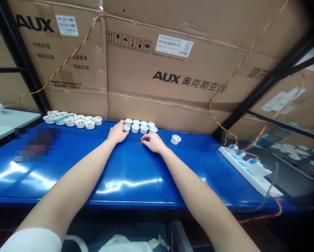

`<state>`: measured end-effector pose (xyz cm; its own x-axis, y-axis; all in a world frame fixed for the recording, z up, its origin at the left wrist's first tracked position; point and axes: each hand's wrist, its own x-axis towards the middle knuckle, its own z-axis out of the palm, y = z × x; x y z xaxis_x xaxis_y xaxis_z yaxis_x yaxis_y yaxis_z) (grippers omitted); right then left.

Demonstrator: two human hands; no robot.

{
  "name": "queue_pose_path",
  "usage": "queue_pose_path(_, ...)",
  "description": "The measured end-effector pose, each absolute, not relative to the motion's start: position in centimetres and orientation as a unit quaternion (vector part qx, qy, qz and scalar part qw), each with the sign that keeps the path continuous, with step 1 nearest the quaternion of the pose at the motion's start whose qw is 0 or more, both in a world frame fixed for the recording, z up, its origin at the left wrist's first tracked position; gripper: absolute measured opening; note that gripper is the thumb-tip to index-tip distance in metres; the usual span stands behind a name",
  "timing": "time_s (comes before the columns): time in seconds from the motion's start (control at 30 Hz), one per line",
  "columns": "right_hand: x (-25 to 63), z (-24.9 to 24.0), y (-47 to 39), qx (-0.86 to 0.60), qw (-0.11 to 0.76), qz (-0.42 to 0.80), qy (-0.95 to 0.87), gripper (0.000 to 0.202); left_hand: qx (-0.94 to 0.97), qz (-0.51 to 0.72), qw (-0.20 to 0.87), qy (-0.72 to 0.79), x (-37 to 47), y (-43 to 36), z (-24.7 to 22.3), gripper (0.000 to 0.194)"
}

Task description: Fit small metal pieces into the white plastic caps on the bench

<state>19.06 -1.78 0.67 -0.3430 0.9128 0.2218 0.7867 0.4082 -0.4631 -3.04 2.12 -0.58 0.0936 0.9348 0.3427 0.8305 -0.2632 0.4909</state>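
Note:
My left hand (118,132) is closed round the side of a small round white cup (126,127) at the left end of a double row of such cups (143,128). My right hand (152,142) has its fingertips pinched at the blue tabletop, beside a few small dark pieces (139,142) like screws or pins. Whether a piece is between those fingers is too small to tell. A single white cup (175,139) stands to the right of my right hand.
More white cups (80,122) with contents are grouped at the back left of the blue table (125,178), near a pixelated dark object (38,145). A white power strip (248,171) with plugs lies at the right. Cardboard (159,73) walls the back.

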Motion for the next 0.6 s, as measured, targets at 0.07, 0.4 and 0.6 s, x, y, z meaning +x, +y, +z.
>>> queue_pose_path(0.07, 18.6, 0.6, -1.8, -0.549, 0.224, 0.131, -0.795, 0.015, 0.735, 0.299, 0.083, 0.603, -3.0, 2.1, -0.5, 0.038)
queue_pose_path(0.4, 17.4, 0.6, -1.2, -0.633, 0.201, 0.125, -0.737, 0.011, 0.736, 0.287, 0.077, 0.608, -3.0, 2.0, -0.5, 0.039)
queue_pose_path(0.6, 18.5, 0.6, -0.9, -0.634, 0.21, 0.119, -0.734, 0.011, 0.739, 0.29, 0.087, 0.601, -3.1, 1.9, -0.3, 0.039)
